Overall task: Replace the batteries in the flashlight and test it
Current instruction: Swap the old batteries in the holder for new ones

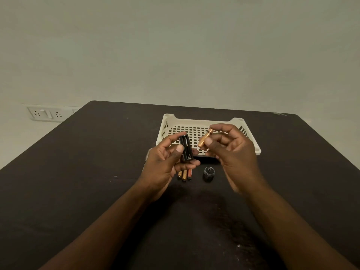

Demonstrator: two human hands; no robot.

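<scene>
We cannot make out the flashlight body itself; if it is on the bench (81, 172), our hands cover it. The 3 used batteries (184, 174) lie side by side on the bench just in front of the basket (202, 121), their far ends hidden under the left hand (165, 162), so only the copper and black near ends show. The small print on the battery holder (186, 148) is too fine to read.

The left hand curls its fingers (180, 148) and thumb around the black battery holder, held upright above the near left corner of the basket; its slots look dark. The right hand (231, 149) pinches 1 copper-coloured battery (204, 138) between thumb and forefinger, tilted, above the basket's near edge and just right of the holder, not touching it; the other fingers hang loosely curled.

The black tail cap (208, 172) stands open end up on the bench just in front of the basket, a small spring visible inside, right of the 3 batteries. The basket is white with a perforated floor. A wall socket plate (45, 114) sits far left of the basket.
</scene>
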